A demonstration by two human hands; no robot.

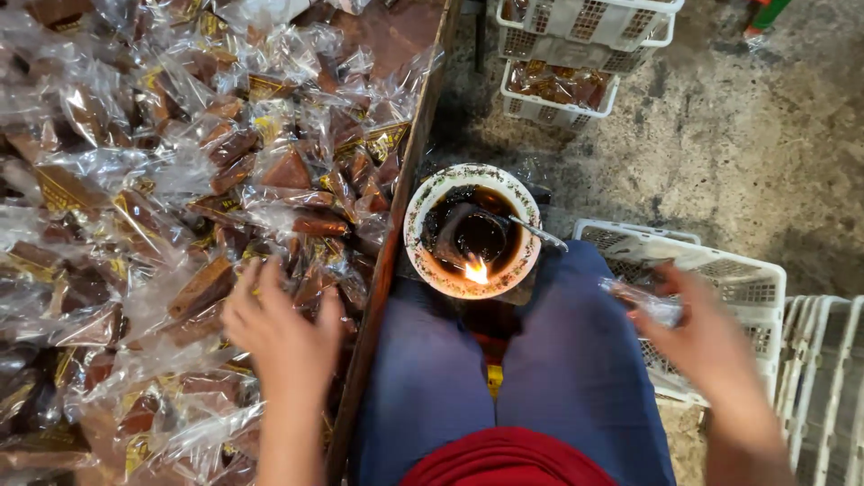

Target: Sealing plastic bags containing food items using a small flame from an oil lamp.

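Right hand (711, 346) pinches a clear plastic packet (643, 301), blurred, over the white slotted crate (747, 279) beside the right knee; left hand (279, 328) lies spread, fingers apart, on the heap of wrapped brown sweets (180, 180) on the table; between the knees, a white bowl (423, 207) of dark oil, a small flame (476, 270) at its near rim; more crates (576, 54) beyond.
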